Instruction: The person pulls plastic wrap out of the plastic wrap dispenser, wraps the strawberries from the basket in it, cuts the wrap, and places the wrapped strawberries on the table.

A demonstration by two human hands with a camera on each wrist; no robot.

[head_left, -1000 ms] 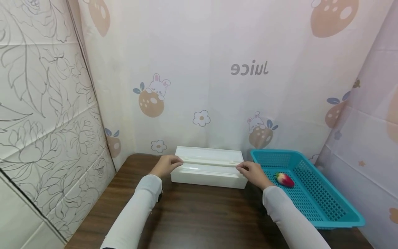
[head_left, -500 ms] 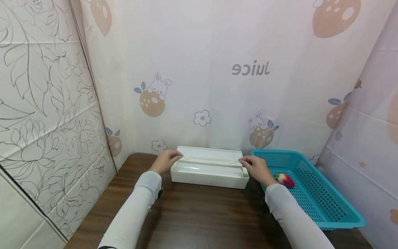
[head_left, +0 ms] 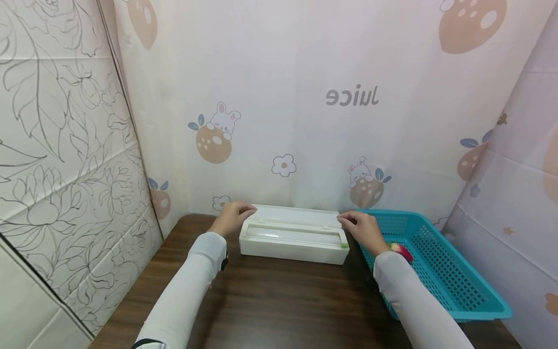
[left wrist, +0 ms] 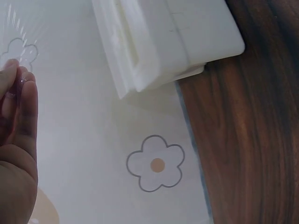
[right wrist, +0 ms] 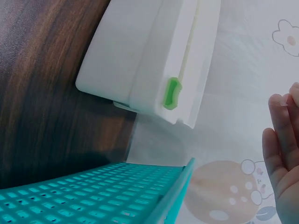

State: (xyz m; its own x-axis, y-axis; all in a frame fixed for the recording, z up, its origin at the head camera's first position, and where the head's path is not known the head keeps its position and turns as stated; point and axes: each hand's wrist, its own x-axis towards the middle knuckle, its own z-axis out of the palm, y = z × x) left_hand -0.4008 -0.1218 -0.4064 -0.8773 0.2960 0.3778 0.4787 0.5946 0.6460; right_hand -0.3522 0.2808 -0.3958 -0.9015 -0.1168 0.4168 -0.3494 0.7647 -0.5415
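A white cling film dispenser sits on the table against the back curtain, with a long frame along its top and a green slider at its right end. My left hand is just above and beyond its left end. Its thumb and fingers pinch clear cling film, which shows creases in the left wrist view. Across from it, my right hand is raised above the right end, thumb and fingertips together, at the film's other corner. The film between the hands is almost invisible in the head view.
At the right, a turquoise mesh basket stands close to the dispenser and under my right forearm. Inside it lies a red and pale strawberry-like piece, partly hidden by my sleeve. Brown wood tabletop extends in front of the dispenser.
Both hands have risen and moved back, away from the dispenser's top. The green slider, out of sight one second ago, now shows at the right end. The dispenser stays in place.
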